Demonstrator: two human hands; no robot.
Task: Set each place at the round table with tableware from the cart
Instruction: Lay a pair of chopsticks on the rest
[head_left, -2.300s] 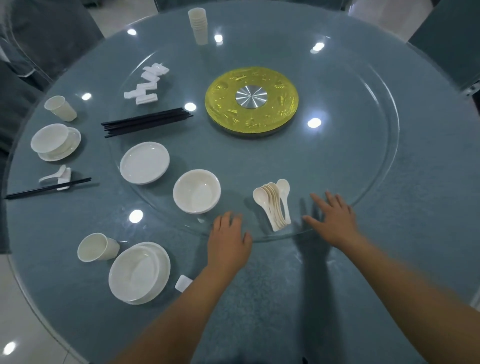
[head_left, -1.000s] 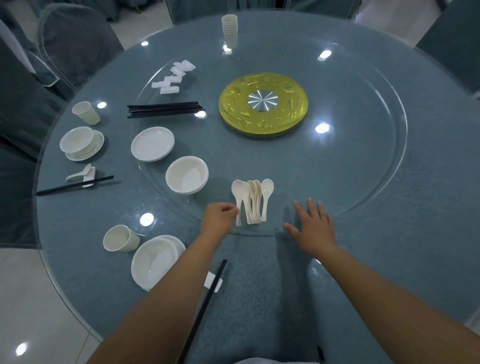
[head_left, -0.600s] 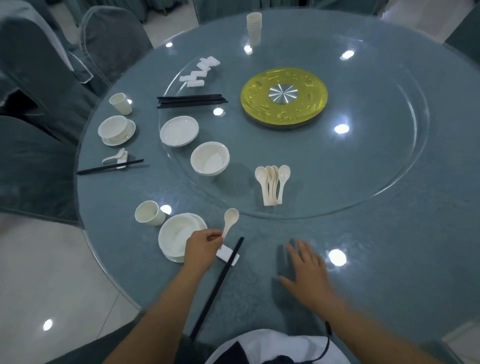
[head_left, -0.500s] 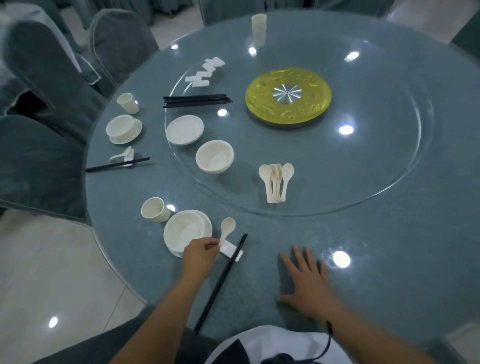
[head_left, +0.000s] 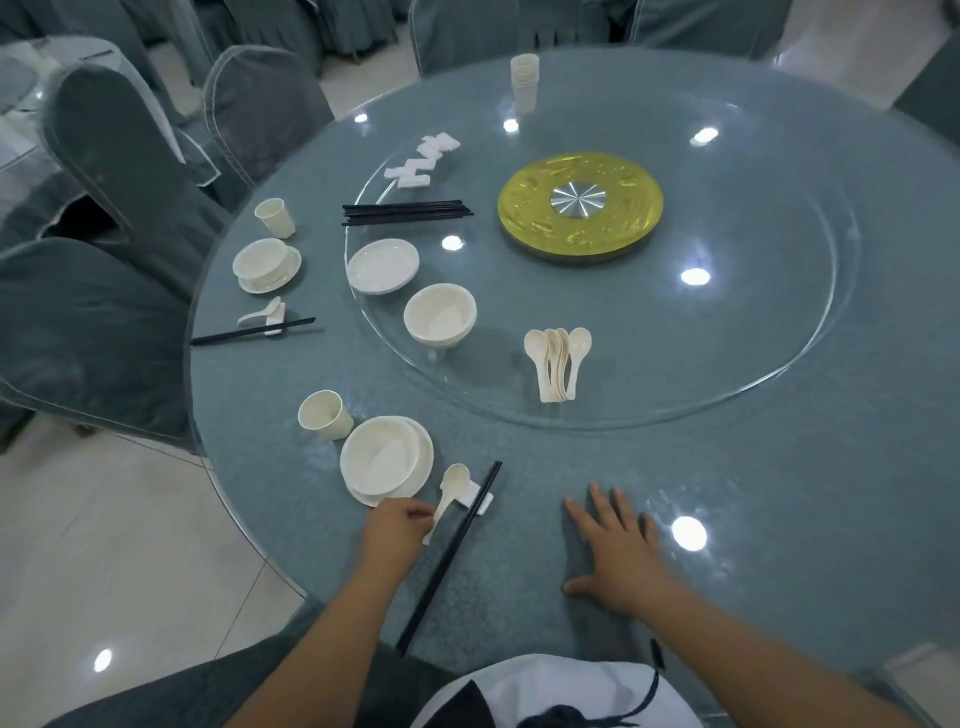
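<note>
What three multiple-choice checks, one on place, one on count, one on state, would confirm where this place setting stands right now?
1. Where does the spoon by the left hand lie?
A. inside the cup
B. with its neck over the white rest, beside the chopsticks
C. on the yellow disc

2. How many single cups stand at the set places?
A. two
B. five
C. none

3. How is the right hand?
A. gripping a bowl
B. flat on the table, fingers spread
C. holding chopsticks

Answers:
1 B: the white rest sits under the spoon, next to the chopsticks.
2 A: the near cup and the far cup.
3 B: it holds nothing.
</note>
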